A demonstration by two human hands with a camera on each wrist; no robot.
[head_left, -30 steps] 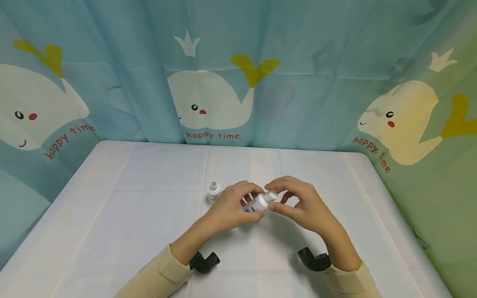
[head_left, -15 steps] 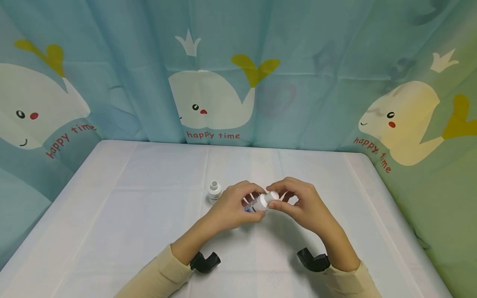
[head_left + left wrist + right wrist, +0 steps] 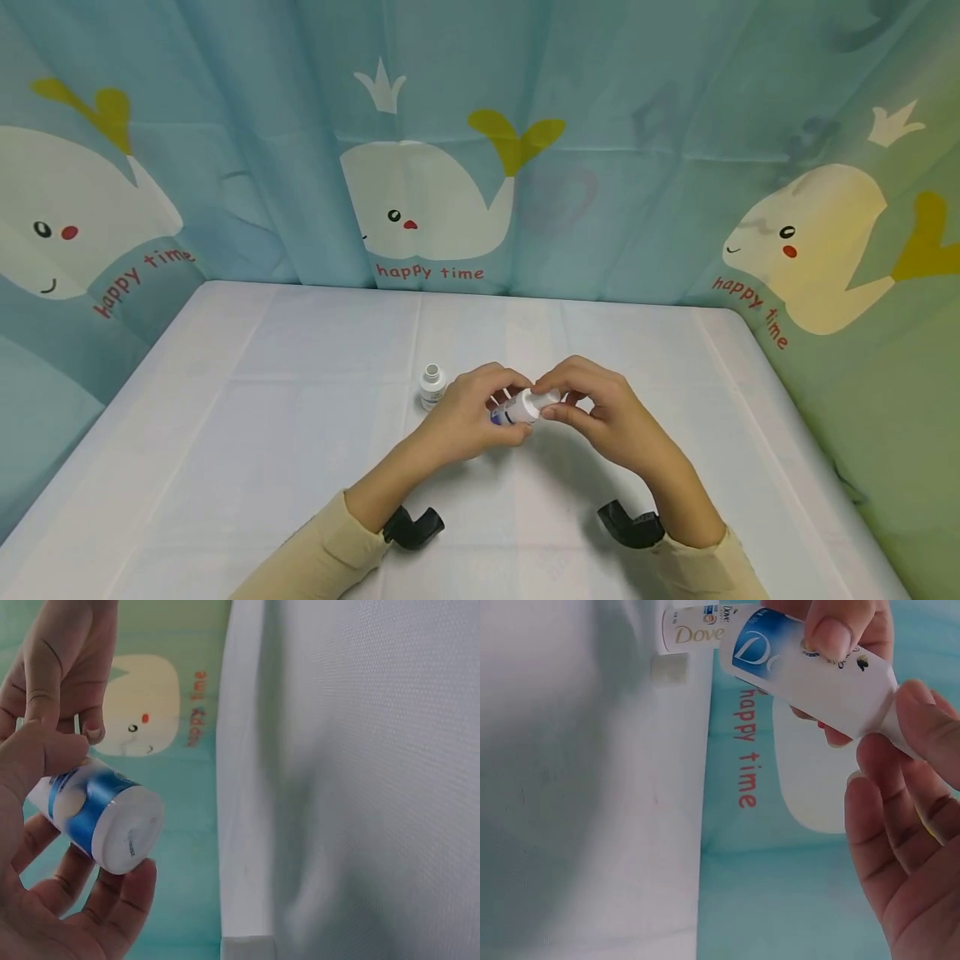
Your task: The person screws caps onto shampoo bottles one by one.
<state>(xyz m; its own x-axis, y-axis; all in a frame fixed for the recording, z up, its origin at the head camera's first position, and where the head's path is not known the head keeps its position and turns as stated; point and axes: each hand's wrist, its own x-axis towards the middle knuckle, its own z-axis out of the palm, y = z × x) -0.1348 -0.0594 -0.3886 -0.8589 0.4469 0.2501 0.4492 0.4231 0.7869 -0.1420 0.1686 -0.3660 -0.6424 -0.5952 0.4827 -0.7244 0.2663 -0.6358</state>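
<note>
- Between your hands, above the bench (image 3: pixel 300 433), your left hand (image 3: pixel 465 417) wraps the small bottle (image 3: pixel 517 408); your right hand (image 3: pixel 600 412) pinches its cap end.
- Twist carelessly and it may slip, toppling the open bottle (image 3: pixel 431 386) just left of your left hand.

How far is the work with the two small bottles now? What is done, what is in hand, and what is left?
Done: nothing looks finished. One small bottle stands on the white table with no cap on its neck. In hand: the left hand grips the body of the blue-and-white bottle, and the right hand pinches its cap end. Whether that cap goes on or off, I cannot tell. Left: the standing bottle is untouched.
</note>
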